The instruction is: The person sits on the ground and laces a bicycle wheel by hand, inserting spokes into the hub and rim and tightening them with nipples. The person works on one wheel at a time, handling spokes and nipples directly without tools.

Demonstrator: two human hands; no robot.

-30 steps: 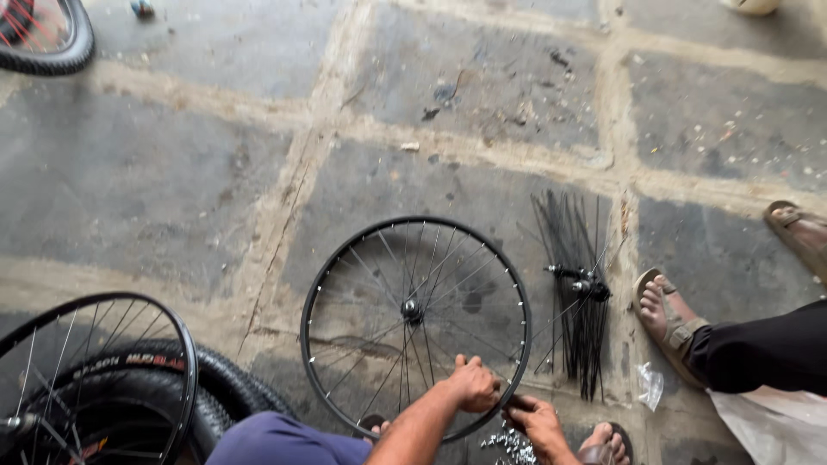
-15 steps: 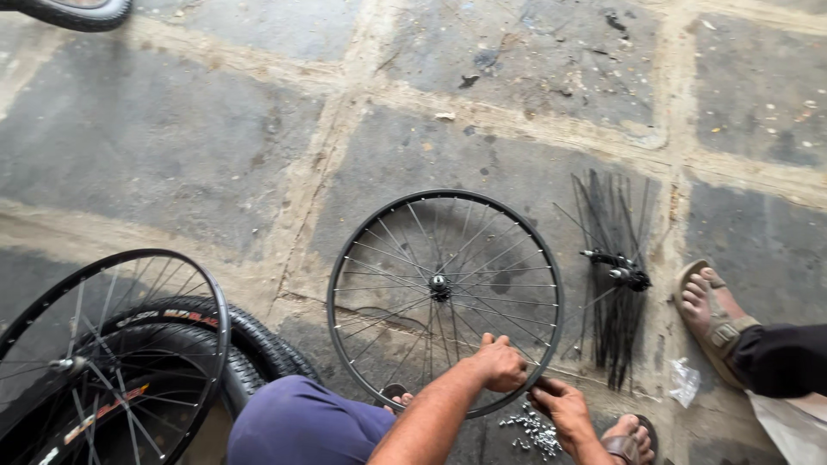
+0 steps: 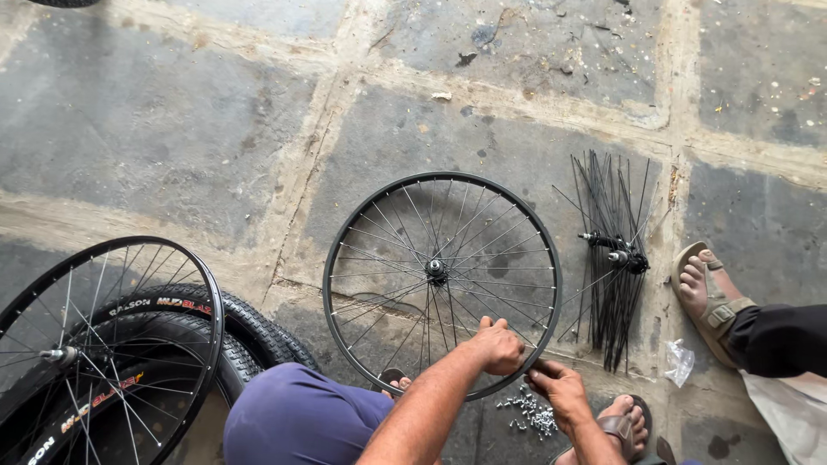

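Rough grey stone floor [image 3: 172, 129] with sandy joints lies under my thin black spoked wheel [image 3: 442, 284], flat in front of me. My left hand [image 3: 497, 345] curls closed over its near rim, and my right hand [image 3: 560, 389] pinches beside it above a heap of small silvery nipples [image 3: 527, 417]. One loose black spoke bundle on a hub [image 3: 613, 254] lies right; one second wheel [image 3: 95, 344] leans on two knobbly rubber tyres [image 3: 250, 331] left.
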